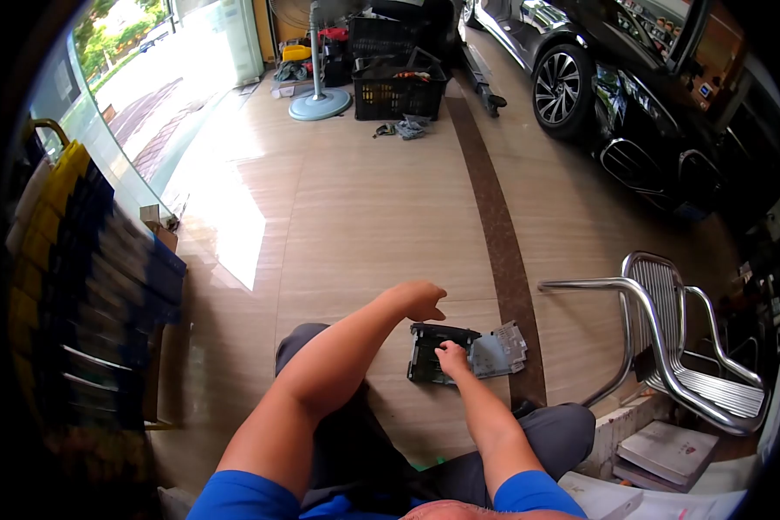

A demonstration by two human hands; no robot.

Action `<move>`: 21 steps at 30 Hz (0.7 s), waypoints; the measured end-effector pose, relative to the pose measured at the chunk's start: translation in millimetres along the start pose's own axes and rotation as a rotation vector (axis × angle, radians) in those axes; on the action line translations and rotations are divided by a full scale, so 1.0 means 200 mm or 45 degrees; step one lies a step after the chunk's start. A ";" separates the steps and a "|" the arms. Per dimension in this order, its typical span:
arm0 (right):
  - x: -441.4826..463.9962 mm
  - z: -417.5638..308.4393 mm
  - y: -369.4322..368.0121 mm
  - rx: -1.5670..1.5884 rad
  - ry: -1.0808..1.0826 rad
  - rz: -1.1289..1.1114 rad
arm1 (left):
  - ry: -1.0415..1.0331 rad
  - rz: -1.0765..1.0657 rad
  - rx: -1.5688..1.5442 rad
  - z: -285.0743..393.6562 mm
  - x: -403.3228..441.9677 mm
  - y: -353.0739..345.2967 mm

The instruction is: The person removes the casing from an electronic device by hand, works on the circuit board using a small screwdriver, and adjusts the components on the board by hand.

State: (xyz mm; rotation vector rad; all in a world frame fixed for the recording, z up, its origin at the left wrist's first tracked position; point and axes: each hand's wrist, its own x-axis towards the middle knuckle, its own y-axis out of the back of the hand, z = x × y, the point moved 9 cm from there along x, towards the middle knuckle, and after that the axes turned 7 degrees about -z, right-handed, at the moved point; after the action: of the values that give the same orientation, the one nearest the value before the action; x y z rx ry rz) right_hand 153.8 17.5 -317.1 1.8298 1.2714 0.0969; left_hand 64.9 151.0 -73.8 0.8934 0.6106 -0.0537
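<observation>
An opened electronic unit point(424, 358), with a dark frame and what looks like a green circuit board inside, lies on the floor in front of me. Against its right side is a grey metal plate point(491, 354) with a cut-out, uneven edge. My right hand point(451, 357) reaches down into the unit with its fingers pinched together. Whatever they grip, if anything, is too small to see. Just beyond the unit's far edge, my left hand point(422, 301) hovers with thumb and fingers apart, and nothing shows in it.
A metal chair point(659, 347) stands to the right, near boxes point(667, 451). At the back are a fan stand point(319, 102), a black crate point(399, 91) and rags point(412, 127). A black car point(615, 95) is parked back right. Racked bins point(95, 260) line the left.
</observation>
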 end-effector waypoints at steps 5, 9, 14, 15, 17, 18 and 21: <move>0.02 0.00 0.00 -0.082 0.017 -0.035 | -0.077 0.172 0.027 -0.01 0.01 0.01; 0.03 0.00 -0.01 -0.103 0.099 -0.018 | -0.058 0.140 0.007 -0.01 0.01 0.00; 0.03 -0.01 0.00 -0.112 0.096 -0.004 | -0.038 0.110 0.000 -0.02 0.01 0.00; 0.03 -0.01 0.00 -0.114 0.100 0.001 | -0.037 0.116 -0.007 -0.02 0.01 0.00; 0.02 -0.01 0.00 -0.115 0.108 0.005 | -0.036 0.122 -0.015 -0.02 0.01 0.00; 0.02 -0.01 0.01 -0.114 0.115 0.011 | -0.038 0.126 -0.019 -0.02 0.00 0.00; 0.02 -0.01 0.00 -0.123 0.120 0.005 | -0.037 0.120 -0.012 -0.01 0.00 0.00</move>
State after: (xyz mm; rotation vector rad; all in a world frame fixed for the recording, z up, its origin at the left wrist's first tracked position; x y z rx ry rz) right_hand 155.1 22.7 -317.8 1.7626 1.3054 0.2449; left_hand 63.9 152.7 -74.6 0.9095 0.5409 0.0210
